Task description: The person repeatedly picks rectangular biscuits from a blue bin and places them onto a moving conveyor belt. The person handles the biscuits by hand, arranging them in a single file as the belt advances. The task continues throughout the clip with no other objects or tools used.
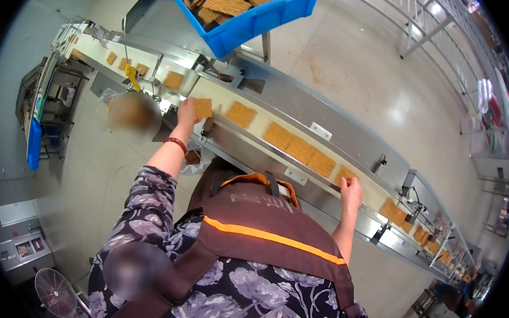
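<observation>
A pale conveyor belt (257, 131) runs across in front of me with flat, square brown crackers on it. My left hand (186, 115) is closed at the near edge of one cracker (203, 107), towards the left part of the belt. Farther right, my right hand (351, 192) has its fingers pinched at the near side of another cracker (342, 175). Between my hands lie a separate cracker (240, 114) and a row of several crackers (299, 148) set edge to edge. The fingertips of both hands are partly hidden.
A blue crate (227, 38) heaped with broken brown pieces stands beyond the belt. Crackers (173, 80) continue on the left section, near a yellow part (132, 77). More crackers (392, 210) lie to the right, by a metal-framed machine (417, 207). Metal rails border the belt.
</observation>
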The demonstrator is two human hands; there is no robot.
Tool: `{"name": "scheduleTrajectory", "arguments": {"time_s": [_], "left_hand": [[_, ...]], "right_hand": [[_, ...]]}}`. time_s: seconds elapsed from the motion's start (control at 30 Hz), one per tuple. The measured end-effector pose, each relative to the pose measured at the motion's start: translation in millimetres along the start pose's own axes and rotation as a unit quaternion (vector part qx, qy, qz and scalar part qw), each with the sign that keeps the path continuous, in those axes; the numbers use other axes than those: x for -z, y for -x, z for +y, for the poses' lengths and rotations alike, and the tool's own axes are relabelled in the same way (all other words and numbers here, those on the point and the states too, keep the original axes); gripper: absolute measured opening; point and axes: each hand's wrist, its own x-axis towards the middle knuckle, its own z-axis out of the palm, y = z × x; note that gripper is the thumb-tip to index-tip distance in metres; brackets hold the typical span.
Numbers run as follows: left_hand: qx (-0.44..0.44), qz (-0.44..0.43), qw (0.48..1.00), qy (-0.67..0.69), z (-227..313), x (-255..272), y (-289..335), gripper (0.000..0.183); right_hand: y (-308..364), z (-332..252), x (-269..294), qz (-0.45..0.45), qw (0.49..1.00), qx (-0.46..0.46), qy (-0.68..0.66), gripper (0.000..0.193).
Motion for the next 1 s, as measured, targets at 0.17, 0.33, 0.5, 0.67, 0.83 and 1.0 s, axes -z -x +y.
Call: {"name": "scheduleTrajectory", "arguments": {"time_s": [0.17, 0.33, 0.5, 0.67, 0.83, 1.0], "left_hand": [[-0.024, -0.245, 0.952, -0.181, 2.7, -63.5, 6.6, 0.042], [-0.236, -0.293, 0.819, -0.434, 11.3, -72.9, -14.9, 0.048], [-0.194, -0.447, 0.868, -0.090, 226.1, -46.2, -8.0, 0.032], [-0.429, 0.004, 0.759, -0.490, 318.2, -95.3, -119.2, 0.055], [-0.305, -0.081, 0.771, -0.553, 346.9, -124.0, -105.8, 0.069], [-0.370, -0.165, 0.816, -0.412, 326.6, -117.1, -127.0, 0.033]], "right_hand": [[-11.6, -31.3, 8.4, 0.015, 0.999, 0.019, -0.029, 0.028], [-13.5, -71.7, 3.5, 0.040, 0.998, 0.039, -0.034, 0.027], [-5.5, -141.7, -20.4, 0.005, 0.999, 0.040, -0.014, 0.028], [-1.6, -232.7, -29.2, -0.049, 0.996, 0.060, -0.045, 0.030], [16.9, -254.9, -31.6, -0.071, 0.996, 0.039, -0.034, 0.032], [26.2, -241.1, -33.8, -0.081, 0.995, 0.057, -0.024, 0.032]]}}
